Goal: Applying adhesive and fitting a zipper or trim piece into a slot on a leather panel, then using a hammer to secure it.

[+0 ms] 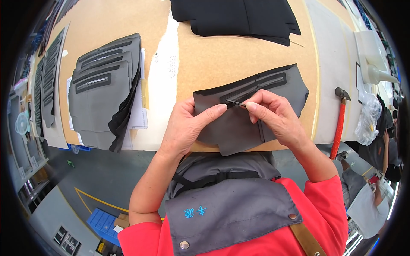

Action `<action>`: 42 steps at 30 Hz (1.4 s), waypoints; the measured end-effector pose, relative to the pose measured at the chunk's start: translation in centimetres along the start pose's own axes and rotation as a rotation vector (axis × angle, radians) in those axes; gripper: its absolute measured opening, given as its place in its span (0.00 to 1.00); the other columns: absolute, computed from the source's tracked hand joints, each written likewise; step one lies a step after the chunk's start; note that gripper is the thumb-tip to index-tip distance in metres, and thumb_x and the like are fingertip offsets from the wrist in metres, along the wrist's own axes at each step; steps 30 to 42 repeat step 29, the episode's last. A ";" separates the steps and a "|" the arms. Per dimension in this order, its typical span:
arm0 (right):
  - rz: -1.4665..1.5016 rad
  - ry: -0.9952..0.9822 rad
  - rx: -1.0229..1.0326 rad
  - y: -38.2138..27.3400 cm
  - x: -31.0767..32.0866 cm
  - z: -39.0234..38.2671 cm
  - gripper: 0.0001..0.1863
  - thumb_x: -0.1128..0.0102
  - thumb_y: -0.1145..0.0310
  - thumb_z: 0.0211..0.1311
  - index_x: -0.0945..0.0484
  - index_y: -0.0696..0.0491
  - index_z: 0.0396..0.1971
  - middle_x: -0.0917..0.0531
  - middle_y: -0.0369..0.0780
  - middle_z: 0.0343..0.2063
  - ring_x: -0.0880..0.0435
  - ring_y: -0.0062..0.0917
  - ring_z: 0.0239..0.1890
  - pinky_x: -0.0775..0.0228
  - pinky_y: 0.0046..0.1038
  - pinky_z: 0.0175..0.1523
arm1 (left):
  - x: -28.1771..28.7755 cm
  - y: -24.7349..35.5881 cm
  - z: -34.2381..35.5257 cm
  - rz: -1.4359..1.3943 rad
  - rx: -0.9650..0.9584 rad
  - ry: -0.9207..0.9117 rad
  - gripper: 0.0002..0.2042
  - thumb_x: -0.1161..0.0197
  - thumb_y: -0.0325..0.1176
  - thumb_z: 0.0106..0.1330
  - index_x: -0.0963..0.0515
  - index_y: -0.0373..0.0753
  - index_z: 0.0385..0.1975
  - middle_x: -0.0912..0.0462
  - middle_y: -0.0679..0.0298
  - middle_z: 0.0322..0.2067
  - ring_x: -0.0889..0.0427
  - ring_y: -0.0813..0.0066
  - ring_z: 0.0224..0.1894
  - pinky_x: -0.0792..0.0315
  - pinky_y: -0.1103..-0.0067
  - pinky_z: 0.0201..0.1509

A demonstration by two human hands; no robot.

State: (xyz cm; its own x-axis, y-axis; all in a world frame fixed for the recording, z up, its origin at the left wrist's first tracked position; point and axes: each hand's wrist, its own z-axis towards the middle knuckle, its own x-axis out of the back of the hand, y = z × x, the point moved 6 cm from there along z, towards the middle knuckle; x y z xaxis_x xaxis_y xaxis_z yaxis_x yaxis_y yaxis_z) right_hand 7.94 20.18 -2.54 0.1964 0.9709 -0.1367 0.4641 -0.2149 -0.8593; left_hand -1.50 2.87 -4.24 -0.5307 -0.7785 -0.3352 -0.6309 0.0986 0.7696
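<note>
A grey fabric panel [232, 132] with black tape strips along its upper part lies at the table's front edge. My left hand [183, 126] grips its left edge, the thumb on top and the fingers underneath. Pinched between the thumb and fingers of my right hand [275, 117] is a thin, dark, slender tool [235, 103], perhaps tweezers. Its tip points left and rests at the black-taped slot near my left thumb. Too little of it shows to be sure of its kind.
Left of me, grey panels with black-taped slots [96, 102] are stacked on paper. Black fabric pieces [239, 19] lie at the far side. A hammer with a red handle [340, 115] sits at the right, near a plastic bag [368, 119]. Another person [367, 200] is at the lower right.
</note>
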 end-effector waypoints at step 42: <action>-0.911 0.255 0.549 -5.9 5.3 0.3 0.22 0.31 0.61 0.63 0.20 0.52 0.55 0.21 0.43 0.57 0.29 0.37 0.63 0.35 0.37 0.67 | 5.5 3.4 1.9 0.390 0.065 0.050 0.16 0.22 0.33 0.59 0.16 0.31 0.43 0.12 0.63 0.37 0.16 0.81 0.38 0.23 0.80 0.48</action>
